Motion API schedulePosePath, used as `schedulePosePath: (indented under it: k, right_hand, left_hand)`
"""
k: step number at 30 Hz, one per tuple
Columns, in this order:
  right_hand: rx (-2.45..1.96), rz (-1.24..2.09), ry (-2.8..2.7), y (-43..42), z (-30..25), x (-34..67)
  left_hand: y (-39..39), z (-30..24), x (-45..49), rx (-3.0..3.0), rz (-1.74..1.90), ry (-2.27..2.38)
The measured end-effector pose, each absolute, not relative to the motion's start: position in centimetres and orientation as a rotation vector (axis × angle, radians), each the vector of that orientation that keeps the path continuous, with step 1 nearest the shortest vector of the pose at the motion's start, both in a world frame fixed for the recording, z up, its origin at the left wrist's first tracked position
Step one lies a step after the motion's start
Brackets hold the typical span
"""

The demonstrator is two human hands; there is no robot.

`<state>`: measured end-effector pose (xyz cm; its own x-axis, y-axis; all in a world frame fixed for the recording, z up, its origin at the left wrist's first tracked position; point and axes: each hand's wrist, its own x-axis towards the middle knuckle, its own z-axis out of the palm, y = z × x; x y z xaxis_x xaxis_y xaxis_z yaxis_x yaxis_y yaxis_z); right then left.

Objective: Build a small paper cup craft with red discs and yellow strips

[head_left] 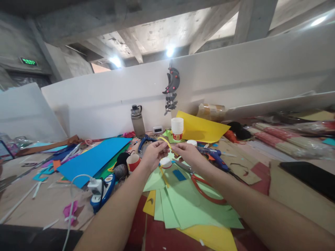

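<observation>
My left hand [157, 152] and my right hand [188, 155] are raised over the table, close together. Between their pinched fingers runs a thin yellow paper strip [165, 140], bent in a curve. Just below them is a small white round piece with a red edge, perhaps a cut paper cup bottom [165, 162]. Orange-handled scissors [206, 190] lie under my right forearm on light green paper sheets [183, 205]. A short blue paper piece [179, 175] and another yellow strip [164, 177] rest on those sheets.
Left are a red paper cup [133, 163], yarn balls [121, 170], a power strip [103, 195] with cable, and blue card [96, 158]. Behind stand a bottle [137, 122], stacked cups [177, 127] and yellow card [201, 129]. A blue glue gun [217, 157] and black phone [311, 177] lie right.
</observation>
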<state>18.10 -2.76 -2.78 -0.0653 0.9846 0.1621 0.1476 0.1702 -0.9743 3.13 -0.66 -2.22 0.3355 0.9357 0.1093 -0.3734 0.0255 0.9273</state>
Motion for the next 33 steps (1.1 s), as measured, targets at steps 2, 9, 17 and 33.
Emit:
schedulePosePath:
  k: [2, 9, 17, 33]
  right_hand:
    - [-1.157, 1.033, -1.448, -2.8, -2.8, 17.9]
    - [-1.128, 0.989, -1.469, -2.9, -3.0, 17.7]
    - [-1.1, 0.974, -1.495, -2.2, -4.2, 17.8]
    - [-1.465, 0.304, -2.137, -6.1, -1.0, 23.0]
  left_hand:
    - [-0.7, -2.2, 3.2, 1.077, 1.121, 0.652]
    - [-0.6, -2.5, 3.2, 1.072, 1.149, 0.699]
    - [-0.3, -2.7, 3.4, 1.091, 1.158, 0.728]
    - [0.0, -2.2, 2.5, 1.031, 1.209, 0.781]
